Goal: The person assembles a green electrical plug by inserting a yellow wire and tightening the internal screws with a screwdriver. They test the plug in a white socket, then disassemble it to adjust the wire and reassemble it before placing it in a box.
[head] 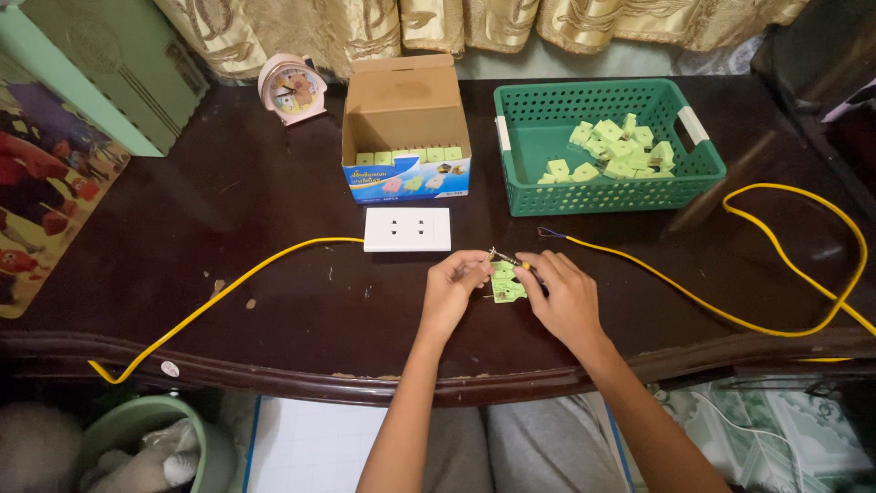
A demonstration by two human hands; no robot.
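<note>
Near the front edge of the counter [274, 192], the left hand [453, 285] and right hand [564, 294] both pinch a small green plug [506, 283].

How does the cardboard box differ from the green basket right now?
The cardboard box is solid-walled with its flap up; the green basket is perforated plastic with white handles. Pale green parts stand in a neat row in the box but lie heaped loose in the basket. Both sit at the table's far side.

The dark wooden table [274, 301] bears a white socket plate [407, 229], yellow cable [228, 283], open cardboard box [405, 128] far centre, green plastic basket [607, 196] far right, pink alarm clock [291, 89] far left.
</note>
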